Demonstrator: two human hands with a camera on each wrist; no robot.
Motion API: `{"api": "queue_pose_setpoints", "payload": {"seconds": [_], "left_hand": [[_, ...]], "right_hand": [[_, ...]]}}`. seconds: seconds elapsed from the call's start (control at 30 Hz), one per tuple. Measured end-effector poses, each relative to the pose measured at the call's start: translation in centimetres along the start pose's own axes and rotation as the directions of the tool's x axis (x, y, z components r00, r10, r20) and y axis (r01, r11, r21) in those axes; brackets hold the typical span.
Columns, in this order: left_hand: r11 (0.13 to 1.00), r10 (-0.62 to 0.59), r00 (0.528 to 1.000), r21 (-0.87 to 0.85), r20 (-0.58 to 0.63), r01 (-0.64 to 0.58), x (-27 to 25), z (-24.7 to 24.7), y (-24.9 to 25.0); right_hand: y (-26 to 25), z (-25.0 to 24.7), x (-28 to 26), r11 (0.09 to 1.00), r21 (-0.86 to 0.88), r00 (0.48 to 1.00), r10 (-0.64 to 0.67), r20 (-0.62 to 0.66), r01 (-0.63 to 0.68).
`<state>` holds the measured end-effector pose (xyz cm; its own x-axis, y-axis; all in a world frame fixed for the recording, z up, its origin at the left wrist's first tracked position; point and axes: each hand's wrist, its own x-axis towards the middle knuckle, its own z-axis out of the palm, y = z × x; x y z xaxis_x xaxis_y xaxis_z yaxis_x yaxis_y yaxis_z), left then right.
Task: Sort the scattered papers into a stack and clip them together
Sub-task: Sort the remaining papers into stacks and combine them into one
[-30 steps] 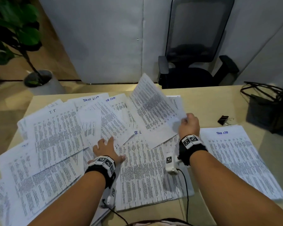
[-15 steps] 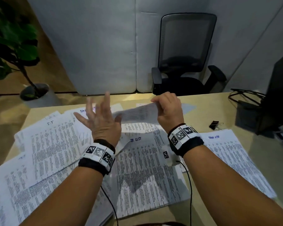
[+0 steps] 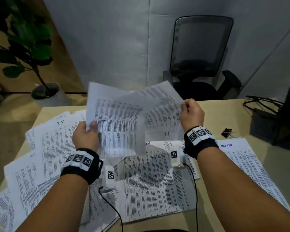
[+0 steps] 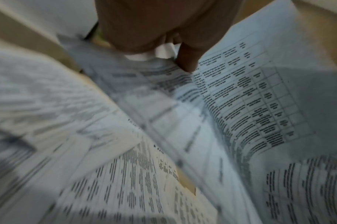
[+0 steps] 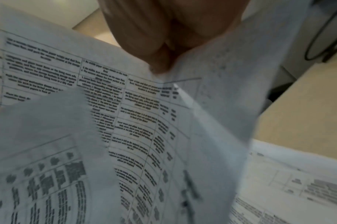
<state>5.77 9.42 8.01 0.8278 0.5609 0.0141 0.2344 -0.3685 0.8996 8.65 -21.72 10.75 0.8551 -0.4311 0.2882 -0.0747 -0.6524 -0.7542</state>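
Observation:
Printed sheets [image 3: 127, 118] hang in the air above the desk, blurred and bowed, held between both hands. My left hand [image 3: 88, 129] pinches their left edge, thumb on top. My right hand [image 3: 187, 106] pinches the far right corner. In the left wrist view the fingers [image 4: 186, 60] grip the held sheets [image 4: 240, 98]. The right wrist view shows my fingers [image 5: 159, 60] closed on the paper's [image 5: 135, 113] edge. Scattered papers [image 3: 54, 144] cover the desk's left and middle. One sheet [image 3: 244, 166] lies at the right. A black binder clip [image 3: 227, 132] rests beyond it.
The pale wooden desk [image 3: 224, 114] has a black box with cables [image 3: 264, 121] at its right rim. An office chair [image 3: 203, 61] stands behind the desk, and a potted plant [image 3: 40, 77] sits on the floor at the left.
Both hands rose off the desk. The right hand lifted the sheets and the left hand, open half a second ago, now pinches their left edge; the paper hangs spread between them.

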Motion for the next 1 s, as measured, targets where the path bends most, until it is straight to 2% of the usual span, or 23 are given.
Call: {"api": "queue_pose_setpoints", "payload": {"seconds": [0.07, 0.13, 0.17, 0.23, 0.3, 0.37, 0.43, 0.5, 0.57, 0.63, 0.73, 0.8, 0.83, 0.87, 0.93, 1.0], "left_hand": [[0.990, -0.138, 0.988, -0.012, 0.071, 0.140, 0.4, -0.1, -1.5], [0.982, -0.189, 0.976, 0.002, 0.112, 0.190, 0.0, -0.3, -2.3], [0.984, -0.172, 0.977, -0.013, 0.122, 0.175, -0.3, -0.3, -2.3], [0.997, -0.069, 0.981, -0.005, 0.180, 0.071, -0.5, -0.4, -2.2], [0.995, 0.065, 0.951, 0.057, 0.303, -0.086, -0.6, -0.4, -2.0], [0.930, 0.258, 0.873, 0.138, 0.414, -0.340, -0.6, -0.4, -1.5], [0.729, 0.455, 0.731, 0.259, 0.509, -0.633, -0.9, -0.2, -0.8], [0.548, 0.549, 0.621, 0.320, 0.560, -0.773, -1.9, 0.0, 0.7], [0.408, 0.593, 0.539, 0.354, 0.598, -0.841, -2.7, 0.1, 2.3], [0.325, 0.596, 0.500, 0.380, 0.629, -0.866, -3.2, 0.3, 3.4], [0.266, 0.629, 0.439, 0.354, 0.641, -0.897, -3.7, 0.9, 4.8], [0.288, 0.640, 0.406, 0.285, 0.652, -0.914, -3.9, 1.4, 5.1], [0.349, 0.629, 0.432, 0.263, 0.646, -0.900, -3.9, 1.6, 5.1], [0.434, 0.600, 0.496, 0.265, 0.628, -0.861, -3.7, 1.7, 4.8], [0.618, 0.498, 0.665, 0.311, 0.557, -0.723, -3.0, 1.5, 3.9], [0.794, 0.366, 0.814, 0.305, 0.450, -0.526, -2.0, 1.0, 1.9]], "right_hand": [[-0.2, -0.1, 0.0, 0.991, 0.066, 0.993, 0.120, 0.017, -0.120], [-0.2, 0.1, -0.3, 0.991, 0.004, 0.987, 0.133, 0.087, -0.134], [-0.2, 0.2, -0.4, 0.991, -0.091, 0.983, 0.106, 0.148, -0.093], [-0.3, 0.4, -0.7, 0.950, -0.309, 0.955, 0.048, 0.291, 0.047], [-0.5, 0.7, -0.9, 0.883, -0.422, 0.905, -0.009, 0.426, 0.207], [-1.1, 1.1, -1.2, 0.841, -0.405, 0.825, -0.082, 0.559, 0.358], [-2.2, 1.3, -1.5, 0.816, -0.329, 0.732, -0.160, 0.662, 0.476], [-3.4, 1.3, -1.8, 0.787, -0.272, 0.658, -0.214, 0.722, 0.554], [-4.3, 1.3, -1.9, 0.745, -0.203, 0.589, -0.297, 0.752, 0.635], [-4.8, 1.4, -2.0, 0.649, -0.195, 0.548, -0.401, 0.734, 0.736], [-5.5, 1.3, -2.1, 0.544, -0.179, 0.515, -0.562, 0.647, 0.820], [-6.5, 1.1, -2.4, 0.519, -0.134, 0.477, -0.613, 0.630, 0.844], [-6.9, 0.9, -2.5, 0.521, -0.123, 0.480, -0.636, 0.604, 0.845], [-6.9, 0.9, -2.5, 0.545, -0.116, 0.508, -0.656, 0.558, 0.831], [-5.5, 0.9, -1.9, 0.661, -0.124, 0.639, -0.632, 0.439, 0.740], [-2.7, 1.1, -1.2, 0.810, -0.114, 0.795, -0.519, 0.315, 0.575]]}}
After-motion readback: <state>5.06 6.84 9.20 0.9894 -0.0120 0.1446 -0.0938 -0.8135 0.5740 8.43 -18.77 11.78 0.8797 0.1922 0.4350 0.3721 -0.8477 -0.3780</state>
